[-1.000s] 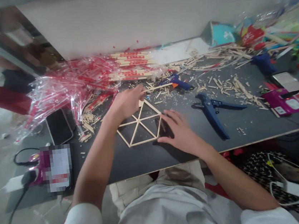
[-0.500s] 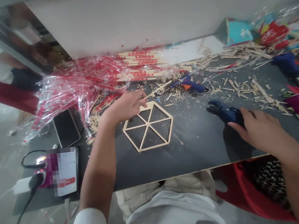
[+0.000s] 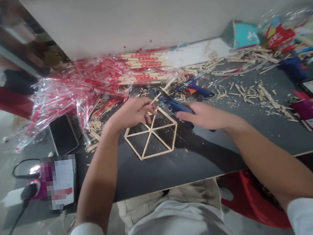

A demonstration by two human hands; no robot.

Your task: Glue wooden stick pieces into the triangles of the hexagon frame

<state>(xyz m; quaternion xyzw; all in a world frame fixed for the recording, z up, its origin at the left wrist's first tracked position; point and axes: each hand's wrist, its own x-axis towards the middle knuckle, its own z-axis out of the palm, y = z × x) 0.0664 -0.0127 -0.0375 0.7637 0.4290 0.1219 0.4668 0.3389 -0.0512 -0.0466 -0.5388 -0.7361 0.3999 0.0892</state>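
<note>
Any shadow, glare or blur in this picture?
Head view: slightly soft overall, the frame legible but small scraps hard to separate; shadow on the table near the right arm; glints on the plastic; mosaic over part of a phone.

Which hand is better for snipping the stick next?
Probably the right hand: it holds the blue cutter, whose front end is at the wooden stick. The left hand pinches that stick beside the hexagonal frame, so it seems better for steadying.
</note>
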